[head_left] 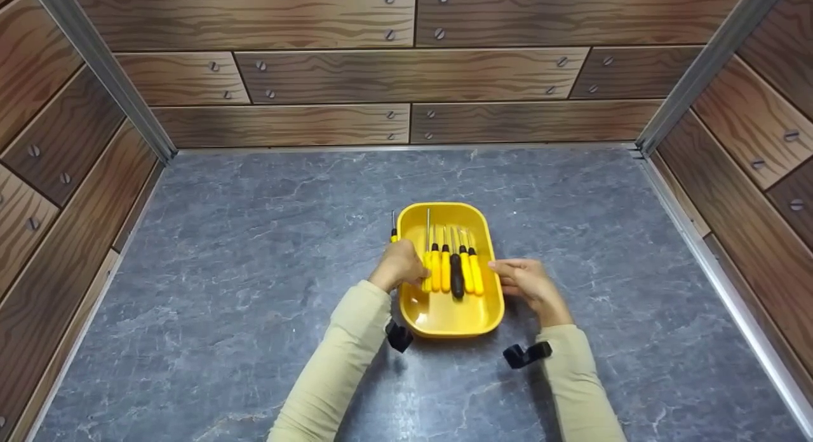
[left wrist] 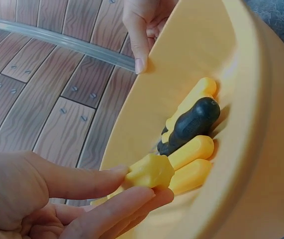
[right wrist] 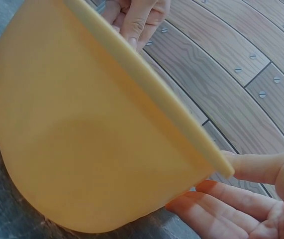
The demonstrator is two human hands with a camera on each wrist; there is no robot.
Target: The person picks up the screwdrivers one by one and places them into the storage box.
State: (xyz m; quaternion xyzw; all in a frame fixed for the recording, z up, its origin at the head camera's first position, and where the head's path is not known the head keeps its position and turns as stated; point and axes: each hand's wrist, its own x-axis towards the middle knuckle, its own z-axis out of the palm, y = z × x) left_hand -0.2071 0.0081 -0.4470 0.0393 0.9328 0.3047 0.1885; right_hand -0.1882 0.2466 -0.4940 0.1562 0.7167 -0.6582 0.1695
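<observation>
A yellow oblong tray (head_left: 451,318) stands on the floor between the hands. Inside it, side by side with shafts pointing away, lie several yellow-handled screwdrivers (head_left: 446,274) and one with a black handle (head_left: 457,277). The left hand (head_left: 400,263) reaches over the tray's left rim and pinches the yellow handle of a screwdriver (left wrist: 154,172) between thumb and fingers. On the right side, the right hand (head_left: 530,283) grips the tray's rim, thumb on top and fingers against the outer wall (right wrist: 92,129). Another screwdriver (head_left: 393,221) shows outside the tray's left edge, partly hidden by the left hand.
The floor (head_left: 254,270) is grey and marble-patterned. Wood-print walls (head_left: 406,77) with metal edging (head_left: 730,289) enclose it at the back and both sides. Black wrist mounts (head_left: 399,336) stick out from both sleeves near the tray's front.
</observation>
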